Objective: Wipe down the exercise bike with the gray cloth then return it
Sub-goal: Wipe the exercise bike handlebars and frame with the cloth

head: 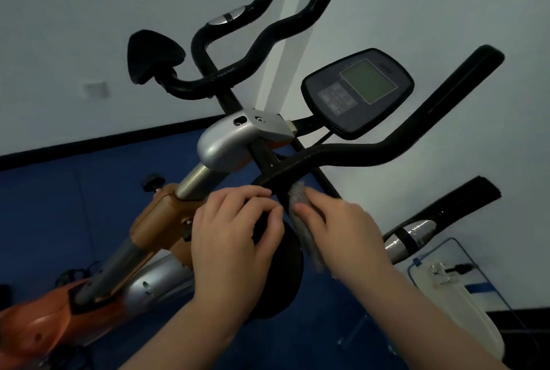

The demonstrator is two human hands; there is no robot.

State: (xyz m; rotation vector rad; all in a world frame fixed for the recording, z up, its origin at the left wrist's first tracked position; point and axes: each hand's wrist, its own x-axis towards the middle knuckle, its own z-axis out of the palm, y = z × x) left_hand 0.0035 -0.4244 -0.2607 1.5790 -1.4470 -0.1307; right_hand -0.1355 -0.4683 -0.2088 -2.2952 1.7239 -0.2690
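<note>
Right hand [336, 226] presses gray cloth [300, 215] against black handlebar [351, 155] of exercise bike [226, 143]; left hand [235, 235] grips bar just beside it, console [357, 90] above.

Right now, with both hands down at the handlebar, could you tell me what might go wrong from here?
1. The gray cloth is bunched under the right hand, so it may wipe only a narrow strip of the handlebar.
2. The left hand rests on the round black pad; if that shifts, the brace could slip.
3. The console sits just above; a long upward stroke might knock it.
</note>
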